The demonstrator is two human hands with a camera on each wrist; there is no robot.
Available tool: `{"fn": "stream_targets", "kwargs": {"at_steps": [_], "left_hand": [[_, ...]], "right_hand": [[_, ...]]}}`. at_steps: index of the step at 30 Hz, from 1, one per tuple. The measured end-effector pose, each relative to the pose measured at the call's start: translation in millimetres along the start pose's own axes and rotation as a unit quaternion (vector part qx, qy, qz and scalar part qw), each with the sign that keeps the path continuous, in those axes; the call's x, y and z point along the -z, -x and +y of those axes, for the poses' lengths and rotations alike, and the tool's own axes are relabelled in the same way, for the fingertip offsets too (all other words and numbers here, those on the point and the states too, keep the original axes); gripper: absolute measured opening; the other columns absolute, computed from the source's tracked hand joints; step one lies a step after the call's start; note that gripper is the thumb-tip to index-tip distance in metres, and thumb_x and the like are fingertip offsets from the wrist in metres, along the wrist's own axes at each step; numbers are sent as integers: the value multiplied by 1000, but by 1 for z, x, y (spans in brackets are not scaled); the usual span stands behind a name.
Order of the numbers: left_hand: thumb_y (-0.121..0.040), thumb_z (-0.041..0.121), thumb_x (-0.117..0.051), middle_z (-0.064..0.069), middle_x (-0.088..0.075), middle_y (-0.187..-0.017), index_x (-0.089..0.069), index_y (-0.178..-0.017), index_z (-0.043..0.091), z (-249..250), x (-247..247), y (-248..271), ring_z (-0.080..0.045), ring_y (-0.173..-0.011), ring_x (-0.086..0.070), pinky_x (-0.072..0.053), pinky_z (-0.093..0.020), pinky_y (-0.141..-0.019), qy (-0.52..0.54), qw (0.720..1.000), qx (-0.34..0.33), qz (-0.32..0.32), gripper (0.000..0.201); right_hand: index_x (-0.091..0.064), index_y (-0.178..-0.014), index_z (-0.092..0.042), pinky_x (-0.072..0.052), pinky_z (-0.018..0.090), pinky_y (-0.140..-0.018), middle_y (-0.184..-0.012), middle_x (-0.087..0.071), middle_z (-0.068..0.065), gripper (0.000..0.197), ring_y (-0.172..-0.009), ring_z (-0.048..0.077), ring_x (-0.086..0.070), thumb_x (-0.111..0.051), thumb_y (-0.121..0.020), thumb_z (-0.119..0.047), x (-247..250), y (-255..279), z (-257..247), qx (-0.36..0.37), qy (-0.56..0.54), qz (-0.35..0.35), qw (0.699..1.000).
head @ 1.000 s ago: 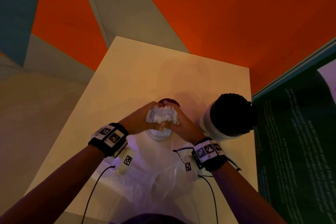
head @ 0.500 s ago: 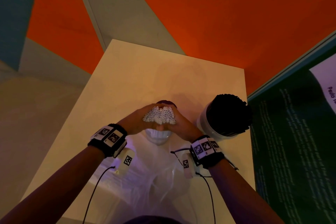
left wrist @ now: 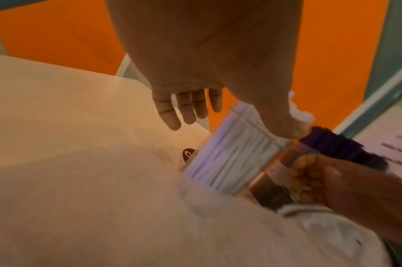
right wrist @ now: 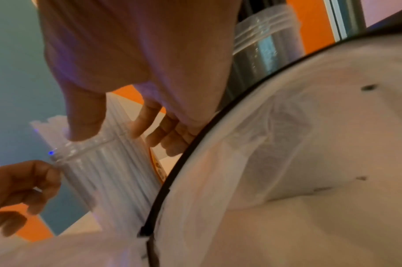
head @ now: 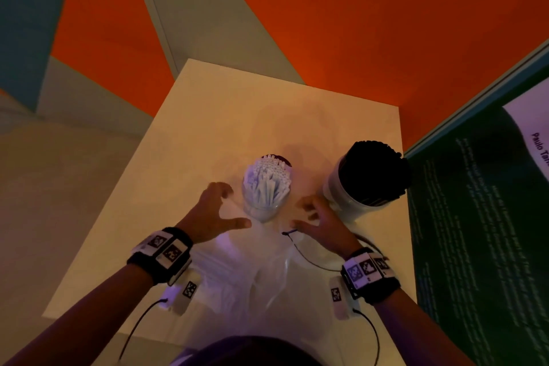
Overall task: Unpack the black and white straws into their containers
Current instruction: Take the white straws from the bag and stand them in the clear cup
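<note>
The white straws [head: 266, 180] stand bunched in a clear jar [head: 263, 211] at the middle of the table. The black straws [head: 372, 171] fill a white-walled container [head: 338, 196] to its right. My left hand [head: 234, 205] hovers just left of the jar, fingers spread and holding nothing. My right hand [head: 299, 214] hovers just right of it, fingers loosely bent and empty. The left wrist view shows the white straws [left wrist: 229, 155] below my thumb. In the right wrist view the jar [right wrist: 111, 171] sits between both hands.
A crumpled clear plastic bag [head: 255, 279] lies on the pale table [head: 208, 116] between my forearms and the near edge. A dark printed panel [head: 481, 232] stands along the table's right side. Orange and grey floor surrounds the table.
Both hands were cupped round the top of the white straw bundle. They have let go and drawn apart to either side, leaving the straws fanned in the jar.
</note>
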State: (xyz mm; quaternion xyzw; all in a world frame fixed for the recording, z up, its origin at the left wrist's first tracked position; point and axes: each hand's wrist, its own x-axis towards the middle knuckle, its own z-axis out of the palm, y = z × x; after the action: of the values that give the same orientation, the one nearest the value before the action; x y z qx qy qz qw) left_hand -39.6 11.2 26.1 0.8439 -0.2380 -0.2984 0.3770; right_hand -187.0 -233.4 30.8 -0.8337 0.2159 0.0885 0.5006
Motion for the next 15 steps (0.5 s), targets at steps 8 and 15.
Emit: {"fn": "stream_targets", "kwargs": {"at_steps": [8, 15], "left_hand": [[-70, 80, -52, 8, -52, -88, -43, -89, 26, 13, -55, 47, -15, -74, -51, -44, -32, -69, -241, 956, -36, -161, 58], [-90, 34, -59, 5, -57, -84, -50, -88, 19, 17, -49, 70, -15, -70, -52, -41, -29, -64, -147, 972, -110, -143, 17]], "right_hand": [[-72, -102, -23, -43, 13, -74, -105, -67, -2, 18, -86, 5, -59, -59, -90, -21, -45, 48, -1, 40, 202, -310, 928], [-61, -120, -1, -38, 34, -102, -125, -60, 17, 31, -118, 29, -54, -56, -91, -13, -125, 46, -12, 22, 221, -213, 952]]}}
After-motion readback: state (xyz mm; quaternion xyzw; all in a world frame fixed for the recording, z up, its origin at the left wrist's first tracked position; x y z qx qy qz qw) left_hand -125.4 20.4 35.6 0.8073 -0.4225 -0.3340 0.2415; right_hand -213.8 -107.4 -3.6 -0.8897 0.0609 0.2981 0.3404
